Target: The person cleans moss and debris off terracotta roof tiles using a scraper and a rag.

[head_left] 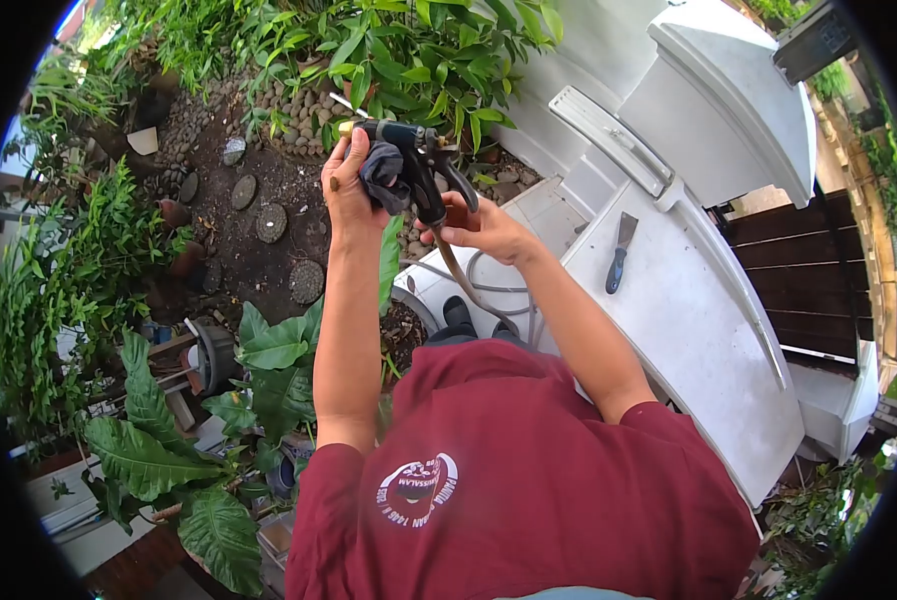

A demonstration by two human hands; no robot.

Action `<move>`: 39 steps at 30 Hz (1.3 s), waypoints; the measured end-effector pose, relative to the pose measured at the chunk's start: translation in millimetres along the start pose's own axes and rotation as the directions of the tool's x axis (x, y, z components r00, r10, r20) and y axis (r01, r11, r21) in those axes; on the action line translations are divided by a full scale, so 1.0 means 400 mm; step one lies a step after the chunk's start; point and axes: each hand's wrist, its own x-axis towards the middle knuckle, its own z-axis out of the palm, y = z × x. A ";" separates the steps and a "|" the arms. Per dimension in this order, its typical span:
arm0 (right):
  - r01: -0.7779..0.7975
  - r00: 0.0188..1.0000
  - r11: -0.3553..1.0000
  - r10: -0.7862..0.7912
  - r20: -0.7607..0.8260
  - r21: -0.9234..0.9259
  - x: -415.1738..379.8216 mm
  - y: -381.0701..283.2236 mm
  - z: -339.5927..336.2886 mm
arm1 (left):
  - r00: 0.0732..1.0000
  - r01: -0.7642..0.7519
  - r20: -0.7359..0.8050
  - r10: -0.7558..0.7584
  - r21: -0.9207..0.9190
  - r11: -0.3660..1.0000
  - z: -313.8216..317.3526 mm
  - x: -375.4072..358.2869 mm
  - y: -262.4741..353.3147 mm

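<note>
A black hose spray gun [423, 185] with a yellowish tip is held up in front of me, its hose [458, 268] hanging down from the handle. My left hand [350, 190] is wrapped round a dark grey cloth [384, 178], which lies against the spray gun's barrel. Below the trigger, my right hand [481, 230] has its fingers closed around the lower handle near the hose joint. The fingertips of my left hand are partly hidden by the cloth and the gun.
A scraper [622, 253] with a blue and black handle lies on the white ledge [703, 330] at right. Leafy plants [148, 440], round stepping stones [271, 223] and pebbles stand at left. Loops of hose lie on the floor near my feet [458, 313].
</note>
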 end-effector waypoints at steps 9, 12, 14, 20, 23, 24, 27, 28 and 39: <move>0.013 0.976 0.991 0.017 -0.217 0.135 -0.034 0.042 0.052 | 0.987 0.101 0.131 -0.092 -0.063 0.993 -0.003 -0.027 0.006; 0.062 0.967 0.997 -0.048 -0.251 0.050 -0.045 0.063 0.051 | 0.969 0.189 0.186 -0.160 -0.150 0.970 -0.011 -0.027 -0.007; 0.088 0.964 0.996 -0.091 -0.249 -0.023 -0.053 0.061 0.052 | 0.934 0.260 0.302 -0.191 -0.208 0.943 -0.068 -0.004 -0.042; 0.050 0.973 0.996 -0.066 -0.220 -0.077 -0.075 0.069 0.033 | 0.939 0.223 0.319 -0.126 -0.288 0.931 0.026 -0.047 -0.021; -0.012 0.957 0.975 -0.053 -0.285 -0.222 -0.093 0.051 0.046 | 0.947 0.195 0.285 -0.145 -0.155 0.968 0.003 -0.041 -0.038; 0.056 0.939 0.955 -0.149 -0.309 -0.290 -0.091 0.056 0.046 | 0.945 0.207 0.285 -0.162 -0.134 0.969 -0.007 -0.036 -0.045; 0.205 0.853 0.822 -0.416 -0.315 -0.530 -0.079 0.067 0.052 | 0.930 0.265 0.285 -0.232 -0.083 0.961 -0.032 -0.028 -0.050; 0.194 0.862 0.828 -0.400 -0.313 -0.526 -0.080 0.067 0.048 | 0.920 0.299 0.288 -0.266 -0.075 0.951 -0.034 -0.033 -0.045; 0.127 0.871 0.705 -0.416 -0.262 -0.698 -0.083 0.035 0.043 | 0.946 0.271 0.197 -0.256 -0.054 0.961 -0.003 -0.044 -0.040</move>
